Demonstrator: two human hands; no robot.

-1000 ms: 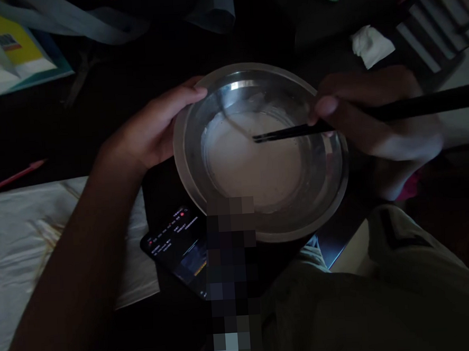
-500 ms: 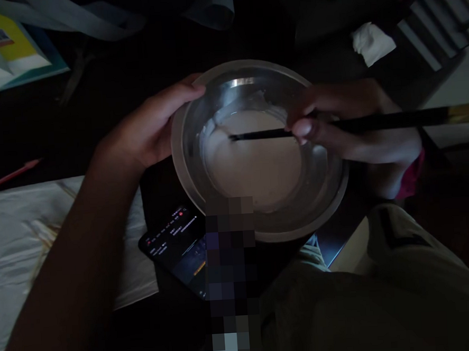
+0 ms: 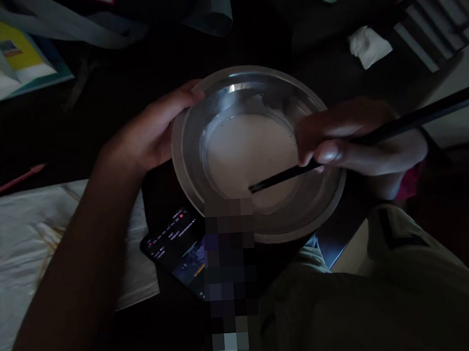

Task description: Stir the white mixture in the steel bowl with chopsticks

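Observation:
A metal bowl (image 3: 183,147) holds a pale, creamy liquid (image 3: 252,148), with some residue on its inner wall. My left hand (image 3: 159,122) grips the bowl's left side, thumb over the rim and the other fingers mostly hidden behind it. Over the bowl's right side, my right hand (image 3: 347,137) is closed on dark chopsticks (image 3: 398,127); whether one or two cannot be made out. Their tip dips into the liquid near the front of the bowl.
A lit phone (image 3: 175,248) lies close to the bowl's front left. Farther left are a white sheet (image 3: 137,277) with thin sticks and a pink stick (image 3: 16,181). Crumpled tissue (image 3: 369,46) and a row of books (image 3: 424,31) sit at the back right.
My right hand has swung the chopsticks' tip from the left of the liquid toward the front, tilting them more steeply. My left hand keeps its hold on the bowl.

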